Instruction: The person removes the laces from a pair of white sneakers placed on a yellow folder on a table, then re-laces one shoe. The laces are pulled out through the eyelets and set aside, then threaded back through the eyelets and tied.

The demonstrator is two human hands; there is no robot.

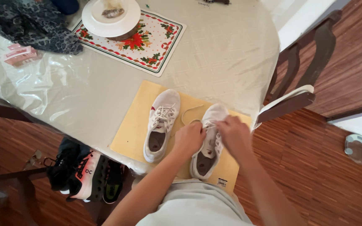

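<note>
Fig. Right-hand white sneaker [208,144] lay toe-away on a yellow mat [133,125] at the near right edge of the table [227,54], just beside its pair, the left-hand white sneaker [160,123], w/ a small gap between them. Left hand [189,138] sat over the shoe's lace area, fingers curled shut, apparently pinching the lace [189,114]; exact grip was hidden by the knuckles. Right hand [233,133] was closed on the laces near the toe end, fingertips bunched. A loose lace loop arced across the mat between the two shoes.

Risks (judged): the shoe's heel sat close to the mat's near edge and the table rim, so a firm pull toward the body could drag shoe + mat off the slick plastic cover. Uneven tension btwn hands could slip the loop free. A tug to the left could knock the neighbouring sneaker.

Further out: a festive placemat [153,44] under a white plate [112,19] at far centre, a dark patterned cloth [34,27] and pink clip [19,54] far left, a wooden chair [302,71] to the right, dark shoes [84,169] on the floor near left.
</note>
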